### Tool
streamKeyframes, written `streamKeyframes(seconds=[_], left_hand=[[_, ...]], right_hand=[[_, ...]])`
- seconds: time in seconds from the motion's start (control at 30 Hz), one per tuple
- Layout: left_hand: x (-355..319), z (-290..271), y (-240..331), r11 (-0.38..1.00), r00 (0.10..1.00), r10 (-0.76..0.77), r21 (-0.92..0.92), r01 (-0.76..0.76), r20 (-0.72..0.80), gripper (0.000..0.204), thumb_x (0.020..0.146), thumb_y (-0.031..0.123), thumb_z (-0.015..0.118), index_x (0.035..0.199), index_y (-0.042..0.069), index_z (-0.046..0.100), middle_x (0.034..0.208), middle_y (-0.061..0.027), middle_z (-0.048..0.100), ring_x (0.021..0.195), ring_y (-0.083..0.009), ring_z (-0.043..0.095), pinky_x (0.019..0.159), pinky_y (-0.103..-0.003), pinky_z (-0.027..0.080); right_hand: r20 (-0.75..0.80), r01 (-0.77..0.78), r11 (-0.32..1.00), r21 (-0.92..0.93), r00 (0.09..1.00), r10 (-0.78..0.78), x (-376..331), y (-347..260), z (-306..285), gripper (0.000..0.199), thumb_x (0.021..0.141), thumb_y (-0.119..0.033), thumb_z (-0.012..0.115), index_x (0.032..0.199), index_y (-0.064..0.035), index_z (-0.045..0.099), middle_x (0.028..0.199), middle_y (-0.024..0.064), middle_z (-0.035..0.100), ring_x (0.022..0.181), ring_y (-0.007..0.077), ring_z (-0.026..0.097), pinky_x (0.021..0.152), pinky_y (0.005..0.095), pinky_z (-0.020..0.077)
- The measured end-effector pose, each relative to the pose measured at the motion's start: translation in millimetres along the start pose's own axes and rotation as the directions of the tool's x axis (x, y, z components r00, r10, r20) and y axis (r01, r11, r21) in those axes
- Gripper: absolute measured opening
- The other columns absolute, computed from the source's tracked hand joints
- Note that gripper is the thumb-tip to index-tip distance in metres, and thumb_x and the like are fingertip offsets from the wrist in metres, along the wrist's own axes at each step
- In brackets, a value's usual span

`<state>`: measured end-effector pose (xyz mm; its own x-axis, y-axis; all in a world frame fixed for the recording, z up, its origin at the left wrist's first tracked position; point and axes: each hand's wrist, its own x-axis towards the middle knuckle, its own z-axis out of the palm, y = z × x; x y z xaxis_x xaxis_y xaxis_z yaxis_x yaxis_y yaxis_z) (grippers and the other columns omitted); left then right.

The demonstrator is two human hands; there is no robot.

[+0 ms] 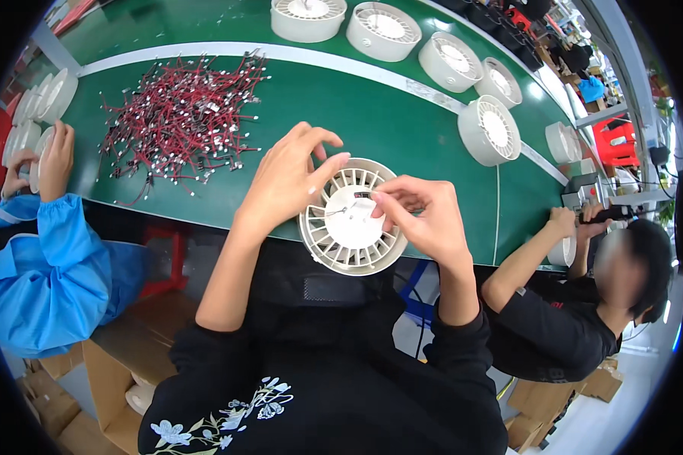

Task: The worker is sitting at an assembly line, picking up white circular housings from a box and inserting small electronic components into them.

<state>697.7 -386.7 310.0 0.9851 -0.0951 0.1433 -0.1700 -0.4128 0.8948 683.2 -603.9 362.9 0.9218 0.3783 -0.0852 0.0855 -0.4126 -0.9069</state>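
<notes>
A round off-white fan housing (pixel 354 227) with radial slats and a white central disc sits at the table's near edge in front of me. Over its left rim is my left hand (pixel 290 171), thumb and index finger apart, with nothing seen between them. My right hand (pixel 426 216) reaches in from the right, thumb and fingertips pinched above the disc. A small dark piece shows beside those fingertips, too small to name. Thin wire ends lie on the disc. Left of my hands a big heap of red-and-black wires with white connectors (pixel 182 114) lies on the green table.
Several similar white housings (pixel 383 30) stand along a pale strip (pixel 296 54) on the green table (pixel 357 106). A co-worker in blue sleeves (pixel 53 265) handles housings at the left. Another person in black (pixel 554 334) holds a dark tool (pixel 611 214) at the right.
</notes>
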Motion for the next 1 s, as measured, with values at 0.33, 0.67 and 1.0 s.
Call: streamKeyframes(seconds=[0.33,0.67,1.0], left_hand=[[-63,13,2,0.967,0.969,-0.112,-0.247,0.055,-0.22,0.019,0.091,-0.003,0.067,0.109,0.002,0.063,0.077,0.0041,0.046,0.062,0.0003,0.042,0.051,-0.019,0.031],[-49,8,-3,0.985,0.982,-0.095,-0.16,0.068,-0.165,0.008,0.092,-0.003,0.065,0.096,0.0,0.058,0.067,0.0053,0.041,0.058,-0.0004,0.038,0.048,-0.021,0.03],[-46,5,-5,0.987,0.989,-0.066,-0.153,0.045,-0.132,0.008,0.093,-0.002,0.064,0.094,0.0,0.056,0.064,0.0048,0.04,0.057,-0.0016,0.039,0.048,-0.023,0.031]], right_hand=[[0.134,-0.088,0.996,-0.016,0.987,0.09,36,-11,33,0.013,0.092,-0.005,0.067,0.091,0.007,0.072,0.067,0.0083,0.07,0.053,0.0097,0.065,0.05,0.0222,0.0491],[-0.11,0.136,0.964,-0.23,0.98,-0.165,34,4,54,0.008,0.088,-0.003,0.072,0.091,0.0047,0.072,0.073,0.0085,0.07,0.057,0.0104,0.066,0.051,0.0241,0.0495],[0.085,0.545,0.681,-0.489,0.807,-0.585,48,18,39,0.016,0.077,0.0,0.078,0.092,-0.0027,0.074,0.082,0.0046,0.066,0.068,0.0213,0.067,0.056,0.0306,0.0513]])
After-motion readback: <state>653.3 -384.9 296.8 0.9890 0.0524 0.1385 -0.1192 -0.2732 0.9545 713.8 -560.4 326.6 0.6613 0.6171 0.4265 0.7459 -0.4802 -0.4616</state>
